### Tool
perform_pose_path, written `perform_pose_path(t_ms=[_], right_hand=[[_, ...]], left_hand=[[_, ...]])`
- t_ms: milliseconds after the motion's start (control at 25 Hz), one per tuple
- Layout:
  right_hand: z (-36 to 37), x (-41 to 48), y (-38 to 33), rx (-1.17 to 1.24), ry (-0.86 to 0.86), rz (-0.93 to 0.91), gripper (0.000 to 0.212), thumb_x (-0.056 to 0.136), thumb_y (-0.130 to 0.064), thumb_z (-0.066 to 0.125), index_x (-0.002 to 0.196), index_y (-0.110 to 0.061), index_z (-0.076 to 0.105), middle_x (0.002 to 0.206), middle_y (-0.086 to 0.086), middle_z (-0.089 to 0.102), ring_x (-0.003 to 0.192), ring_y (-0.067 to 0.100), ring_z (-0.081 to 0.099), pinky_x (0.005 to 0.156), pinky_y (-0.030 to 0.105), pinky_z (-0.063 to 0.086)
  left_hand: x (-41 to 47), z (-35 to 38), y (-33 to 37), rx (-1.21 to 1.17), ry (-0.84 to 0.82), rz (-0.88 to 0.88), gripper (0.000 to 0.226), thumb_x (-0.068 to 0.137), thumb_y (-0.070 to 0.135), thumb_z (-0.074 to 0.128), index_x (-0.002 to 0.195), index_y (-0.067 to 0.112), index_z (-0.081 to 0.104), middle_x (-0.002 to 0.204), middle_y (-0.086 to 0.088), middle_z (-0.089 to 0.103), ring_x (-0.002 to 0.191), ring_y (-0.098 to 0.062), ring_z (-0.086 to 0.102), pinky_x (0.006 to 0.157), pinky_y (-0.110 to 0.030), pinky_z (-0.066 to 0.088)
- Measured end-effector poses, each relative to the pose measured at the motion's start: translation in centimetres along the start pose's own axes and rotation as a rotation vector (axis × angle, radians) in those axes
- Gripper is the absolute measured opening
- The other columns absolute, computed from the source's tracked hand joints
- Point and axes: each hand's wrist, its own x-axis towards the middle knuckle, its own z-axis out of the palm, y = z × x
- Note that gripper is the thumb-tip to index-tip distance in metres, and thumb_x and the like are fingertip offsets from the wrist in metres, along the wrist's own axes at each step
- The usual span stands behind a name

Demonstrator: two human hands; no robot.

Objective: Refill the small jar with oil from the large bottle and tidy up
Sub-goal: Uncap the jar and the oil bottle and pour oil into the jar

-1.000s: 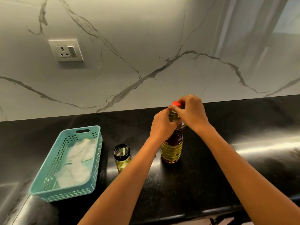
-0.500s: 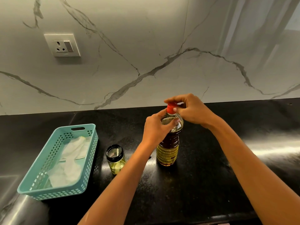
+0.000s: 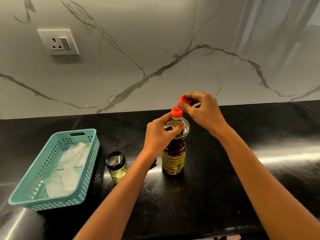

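Observation:
The large oil bottle (image 3: 174, 156) stands upright on the black counter, its red neck ring open at the top. My left hand (image 3: 159, 135) grips the bottle's shoulder. My right hand (image 3: 200, 110) is just above and right of the neck, pinching the red cap (image 3: 183, 100), which is off the bottle. The small jar (image 3: 116, 166) stands to the left of the bottle, with a black rim, no lid and a little yellow oil at the bottom.
A teal perforated basket (image 3: 34, 191) holding white cloths lies at the left of the black counter (image 3: 225, 196). A marble wall with a power socket (image 3: 58, 42) rises behind. The counter's front edge runs along the bottom.
My right hand has lifted the red cap off the bottle's neck and moved it up and right. The left hand keeps holding the bottle.

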Motion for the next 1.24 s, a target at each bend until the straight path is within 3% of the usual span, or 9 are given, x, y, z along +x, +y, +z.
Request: perform_pose_path(t_ms=[160, 320, 400, 480, 680, 880, 1000, 1120, 1240], right_hand=[[0.8, -3.3, 5.2, 0.297, 0.170, 0.295, 0.027, 0.078, -0.011, 0.071, 0.103, -0.017, 0.063, 0.094, -0.006, 0.064, 0.087, 0.004, 0.060, 0.076, 0.016, 0.048], [4.4, -8.9, 11.9, 0.150, 0.136, 0.500, 0.017, 0.072, -0.005, 0.074, 0.081, -0.014, 0.062, 0.080, 0.002, 0.067, 0.070, 0.011, 0.060, 0.063, 0.018, 0.047], [5.4, -11.0, 13.8, 0.017, 0.060, 0.512, 0.017, 0.074, -0.007, 0.074, 0.077, -0.015, 0.059, 0.080, -0.002, 0.064, 0.067, 0.007, 0.057, 0.058, 0.009, 0.043], [5.7, -12.1, 15.0, -0.086, 0.010, 0.503, 0.018, 0.076, -0.010, 0.073, 0.076, -0.019, 0.057, 0.084, -0.006, 0.062, 0.071, 0.003, 0.055, 0.057, 0.008, 0.038], [6.2, -13.0, 16.8, -0.160, -0.051, 0.525, 0.023, 0.073, -0.015, 0.076, 0.072, -0.024, 0.056, 0.091, -0.005, 0.062, 0.098, 0.010, 0.050, 0.075, 0.021, 0.033], [5.8, -13.5, 16.9, -0.091, -0.026, 0.499, 0.030, 0.067, -0.024, 0.081, 0.087, -0.023, 0.059, 0.098, -0.009, 0.058, 0.107, 0.012, 0.049, 0.083, 0.021, 0.034], [5.2, -12.1, 14.4, -0.009, -0.070, 0.371, 0.065, 0.059, -0.040, 0.083, 0.115, -0.023, 0.054, 0.117, -0.009, 0.052, 0.115, 0.007, 0.044, 0.092, 0.021, 0.034], [4.9, -10.1, 11.1, 0.131, -0.099, 0.300, 0.094, 0.050, -0.049, 0.084, 0.130, -0.025, 0.042, 0.130, -0.012, 0.044, 0.120, 0.002, 0.037, 0.099, 0.024, 0.032], [5.6, -8.9, 9.3, 0.288, -0.122, 0.288, 0.102, 0.050, -0.039, 0.086, 0.136, -0.024, 0.033, 0.127, -0.017, 0.042, 0.116, -0.003, 0.038, 0.097, 0.020, 0.031]], left_hand=[[-0.1, 0.4, 0.1, -0.019, 0.021, -0.006, 0.049, 0.075, 0.030, 0.074, 0.120, 0.022, 0.060, 0.090, 0.020, 0.061, 0.084, 0.012, 0.058, 0.083, -0.014, 0.048], [-0.1, 0.7, -0.1, -0.026, 0.046, -0.011, 0.050, 0.075, 0.029, 0.075, 0.121, 0.018, 0.060, 0.092, 0.019, 0.060, 0.084, 0.010, 0.058, 0.082, -0.012, 0.047], [-0.3, 1.0, -0.3, -0.019, 0.052, -0.018, 0.050, 0.075, 0.030, 0.074, 0.122, 0.018, 0.059, 0.096, 0.016, 0.061, 0.088, 0.003, 0.059, 0.083, -0.015, 0.047], [-0.4, 1.1, -0.3, -0.017, 0.058, -0.032, 0.052, 0.075, 0.031, 0.074, 0.123, 0.018, 0.058, 0.100, 0.013, 0.061, 0.091, 0.001, 0.058, 0.083, -0.014, 0.046], [-0.3, 1.2, -0.3, -0.001, 0.064, -0.042, 0.054, 0.076, 0.033, 0.073, 0.125, 0.017, 0.056, 0.113, 0.002, 0.065, 0.099, -0.004, 0.058, 0.088, -0.019, 0.046], [-0.6, 1.3, -0.4, 0.022, 0.049, -0.028, 0.051, 0.078, 0.034, 0.070, 0.125, 0.019, 0.056, 0.110, 0.004, 0.065, 0.096, -0.002, 0.058, 0.086, -0.016, 0.047], [-1.1, 1.2, -0.6, 0.045, 0.007, -0.020, 0.062, 0.079, 0.043, 0.064, 0.134, 0.021, 0.047, 0.123, 0.000, 0.061, 0.110, -0.009, 0.057, 0.097, -0.027, 0.046], [-2.5, 0.7, -1.2, 0.101, 0.009, -0.030, 0.082, 0.074, 0.057, 0.054, 0.144, 0.024, 0.026, 0.148, 0.000, 0.036, 0.135, -0.013, 0.033, 0.107, -0.027, 0.030], [-4.8, -1.1, -3.3, 0.193, 0.165, -0.059, 0.080, 0.077, 0.052, 0.055, 0.144, 0.021, 0.025, 0.152, -0.001, 0.025, 0.142, -0.016, 0.016, 0.109, -0.028, 0.020]])
